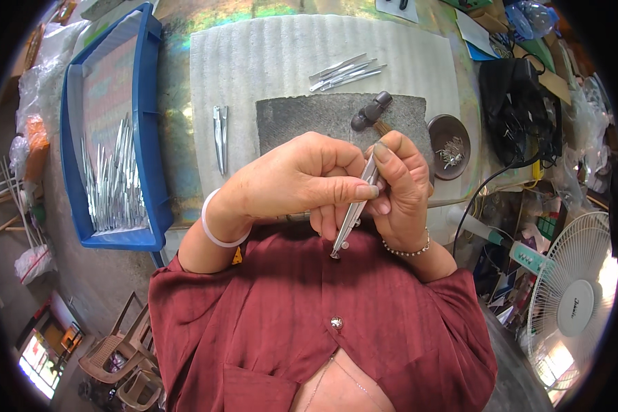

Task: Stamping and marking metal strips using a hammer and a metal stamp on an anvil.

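Observation:
Close to my chest, both hands hold a slim silver metal tool (353,209) with long narrow arms, like a pair of tweezers. It is tilted, its lower end towards my shirt. My left hand (299,175) presses its thumb along the tool's side, with the other fingers curled behind. My right hand (402,182) pinches the upper end between thumb and fingers. Just beyond my hands, a hammer (372,112) with a dark head lies on a dark grey slab (295,117). Its handle is partly hidden by my right hand.
To the left stands a blue tray (156,130) with many slim metal pieces (117,185). More metal pieces lie on the white foam sheet (254,48), some at the left (220,141), others at the back (347,73). A dark bowl (453,126) of small metal bits and a fan (575,305) are right.

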`<state>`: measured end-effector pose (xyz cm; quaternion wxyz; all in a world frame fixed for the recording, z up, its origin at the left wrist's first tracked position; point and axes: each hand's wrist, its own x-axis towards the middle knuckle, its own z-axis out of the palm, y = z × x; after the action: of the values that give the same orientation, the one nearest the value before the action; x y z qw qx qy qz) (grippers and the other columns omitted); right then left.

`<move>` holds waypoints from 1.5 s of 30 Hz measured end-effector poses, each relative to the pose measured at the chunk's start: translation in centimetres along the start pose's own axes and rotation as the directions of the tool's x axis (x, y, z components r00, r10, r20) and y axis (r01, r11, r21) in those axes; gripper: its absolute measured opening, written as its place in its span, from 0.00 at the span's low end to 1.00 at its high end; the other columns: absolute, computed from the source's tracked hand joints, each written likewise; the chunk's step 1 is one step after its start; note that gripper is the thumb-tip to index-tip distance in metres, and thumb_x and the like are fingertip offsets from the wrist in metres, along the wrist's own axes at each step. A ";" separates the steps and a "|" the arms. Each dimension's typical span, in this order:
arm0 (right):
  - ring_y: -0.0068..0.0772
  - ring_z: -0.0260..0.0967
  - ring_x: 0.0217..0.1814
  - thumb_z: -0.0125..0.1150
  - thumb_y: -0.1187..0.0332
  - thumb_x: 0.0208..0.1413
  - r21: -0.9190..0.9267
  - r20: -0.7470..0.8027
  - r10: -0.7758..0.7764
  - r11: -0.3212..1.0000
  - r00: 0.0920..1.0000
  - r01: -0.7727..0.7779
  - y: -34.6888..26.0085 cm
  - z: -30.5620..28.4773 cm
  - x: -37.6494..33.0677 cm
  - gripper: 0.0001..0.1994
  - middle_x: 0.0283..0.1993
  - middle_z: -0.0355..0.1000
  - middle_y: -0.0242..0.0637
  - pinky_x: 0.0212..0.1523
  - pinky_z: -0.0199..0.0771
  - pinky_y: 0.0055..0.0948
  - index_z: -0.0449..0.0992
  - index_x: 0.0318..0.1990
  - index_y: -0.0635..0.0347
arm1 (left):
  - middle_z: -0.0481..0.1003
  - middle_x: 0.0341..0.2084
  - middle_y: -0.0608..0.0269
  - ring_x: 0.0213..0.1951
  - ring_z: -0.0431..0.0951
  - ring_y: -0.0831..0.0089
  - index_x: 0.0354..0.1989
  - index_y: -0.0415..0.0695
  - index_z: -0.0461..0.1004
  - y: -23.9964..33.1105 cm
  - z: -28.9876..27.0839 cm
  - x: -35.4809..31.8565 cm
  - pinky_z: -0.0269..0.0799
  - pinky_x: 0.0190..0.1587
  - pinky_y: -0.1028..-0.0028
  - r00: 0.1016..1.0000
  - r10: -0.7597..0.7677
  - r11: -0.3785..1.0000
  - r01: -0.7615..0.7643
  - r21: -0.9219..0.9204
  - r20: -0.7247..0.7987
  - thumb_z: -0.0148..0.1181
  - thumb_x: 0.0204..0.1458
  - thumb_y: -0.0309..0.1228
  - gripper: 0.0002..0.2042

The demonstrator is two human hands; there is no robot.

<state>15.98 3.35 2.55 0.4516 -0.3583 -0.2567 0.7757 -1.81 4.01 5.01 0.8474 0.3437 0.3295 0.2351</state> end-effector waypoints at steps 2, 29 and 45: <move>0.11 0.52 0.13 0.53 0.71 0.59 0.026 0.022 0.030 0.999 0.999 -0.031 0.2 0.1 0.0 0.06 0.20 0.65 0.29 0.10 0.51 0.11 0.65 0.30 0.59 | 0.75 0.17 0.62 0.17 0.76 0.78 0.33 0.35 0.70 -0.3 -0.1 -0.2 0.69 0.17 0.84 1.000 0.001 1.000 -0.001 0.017 -0.011 0.56 0.56 0.30 0.09; 0.10 0.52 0.11 0.53 0.69 0.59 -0.047 -0.034 -0.041 0.998 0.999 0.039 1.5 1.1 0.6 0.07 0.19 0.62 0.27 0.10 0.51 0.12 0.67 0.30 0.59 | 0.75 0.17 0.61 0.17 0.76 0.77 0.31 0.36 0.71 -0.5 -1.7 -0.7 0.71 0.19 0.82 0.998 0.062 0.992 -0.064 0.105 0.027 0.53 0.58 0.36 0.13; 0.11 0.52 0.12 0.53 0.70 0.59 0.010 0.142 0.099 0.995 0.985 -0.101 3.8 2.6 0.1 0.06 0.19 0.64 0.27 0.10 0.51 0.13 0.67 0.30 0.59 | 0.77 0.34 0.48 0.16 0.74 0.79 0.34 0.33 0.70 -6.0 -1.4 -4.2 0.70 0.18 0.85 0.975 0.195 0.948 -0.216 -0.233 -0.110 0.54 0.57 0.32 0.11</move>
<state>11.89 1.47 1.38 0.3960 -0.3110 -0.2630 0.8230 -4.64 -1.94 1.52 0.8391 0.2592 0.2966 0.3753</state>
